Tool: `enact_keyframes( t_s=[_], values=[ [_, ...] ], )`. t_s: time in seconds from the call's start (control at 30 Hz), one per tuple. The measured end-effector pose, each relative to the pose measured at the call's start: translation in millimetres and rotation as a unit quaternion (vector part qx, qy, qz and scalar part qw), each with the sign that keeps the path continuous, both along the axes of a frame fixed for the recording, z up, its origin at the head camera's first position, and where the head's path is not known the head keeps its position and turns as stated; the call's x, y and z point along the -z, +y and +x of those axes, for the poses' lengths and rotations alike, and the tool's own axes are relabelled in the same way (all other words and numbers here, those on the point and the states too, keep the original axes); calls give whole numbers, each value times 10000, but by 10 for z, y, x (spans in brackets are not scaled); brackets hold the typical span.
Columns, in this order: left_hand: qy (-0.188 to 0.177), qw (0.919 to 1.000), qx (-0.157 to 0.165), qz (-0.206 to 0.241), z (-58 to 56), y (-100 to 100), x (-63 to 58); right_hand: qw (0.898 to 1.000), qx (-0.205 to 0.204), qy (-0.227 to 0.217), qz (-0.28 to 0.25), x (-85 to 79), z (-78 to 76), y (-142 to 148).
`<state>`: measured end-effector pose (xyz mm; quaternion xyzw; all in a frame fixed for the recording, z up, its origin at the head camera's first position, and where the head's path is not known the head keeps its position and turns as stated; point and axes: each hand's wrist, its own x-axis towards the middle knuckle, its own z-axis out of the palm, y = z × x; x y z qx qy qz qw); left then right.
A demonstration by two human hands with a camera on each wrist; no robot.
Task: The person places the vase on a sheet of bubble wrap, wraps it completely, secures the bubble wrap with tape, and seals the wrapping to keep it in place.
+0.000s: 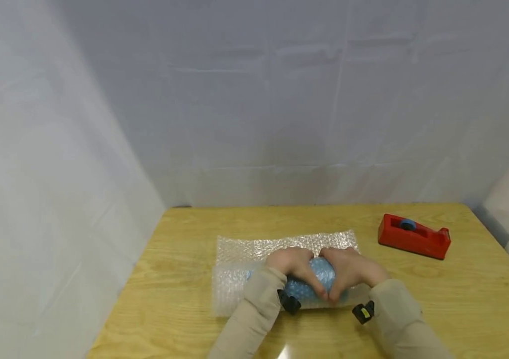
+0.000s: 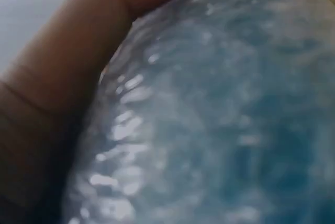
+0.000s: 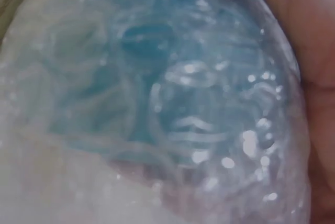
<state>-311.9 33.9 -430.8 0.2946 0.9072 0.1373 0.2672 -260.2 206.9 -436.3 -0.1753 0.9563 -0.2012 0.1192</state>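
Prob mid-wrap: gripping blue item point(image 1: 323, 271) thru bubble wrap point(image 1: 241, 249) w/ L hand point(image 1: 293, 263) & R hand point(image 1: 348, 270), curled round it from both sides, on near part of wrap, on surface point(image 1: 178, 279). Next likely calls for rolling away snugly w/o slack, then reaching R for red tape dispenser point(image 1: 416, 244)

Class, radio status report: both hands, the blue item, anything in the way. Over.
Left hand and right hand gripping blue item. Bubble wrap over it, part spread behind. Red tape dispenser off right; nothing seen in the way.
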Motion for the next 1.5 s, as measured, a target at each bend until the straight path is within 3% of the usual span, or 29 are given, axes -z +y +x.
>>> enact_keyframes(
  t_s=[0.1, 0.27, 0.37, 0.73, 0.9, 0.97, 1.03, 1.2, 1.4, 1.5],
  values=[
    [177, 9998, -5, 10, 38, -10, -9, 9999, -14, -120, -66, -11, -11, -2],
    [868, 9958, 177, -245, 135, 10, 0, 9997, -47, -182, -173, -22, -18, -16],
    [1054, 9937, 174, -348, 165, 26, 24, 9993, -11, -260, -258, -10, -23, -17],
    [408, 9991, 116, 0, 21, 41, 67, 9954, -2, -784, -552, -41, -123, 31],
    [348, 9993, 50, -100, 45, 33, 47, 9940, 29, -920, -590, -29, -132, 31],
    [608, 9980, 90, -157, 88, 29, 39, 9934, 16, -946, -653, -25, -128, 29],
    [1112, 9933, 200, -254, 138, 29, 41, 9926, 21, -975, -730, -22, -131, 29],
    [2353, 9696, 416, -530, 269, 58, 69, 9911, -26, -1024, -853, -18, -152, 34],
    [2865, 9560, 408, -492, 377, 71, 114, 9894, -52, -1136, -901, -27, -185, 36],
    [2908, 9550, 407, -414, 386, 70, 132, 9891, -1, -1176, -885, -29, -183, 39]
  ],
)
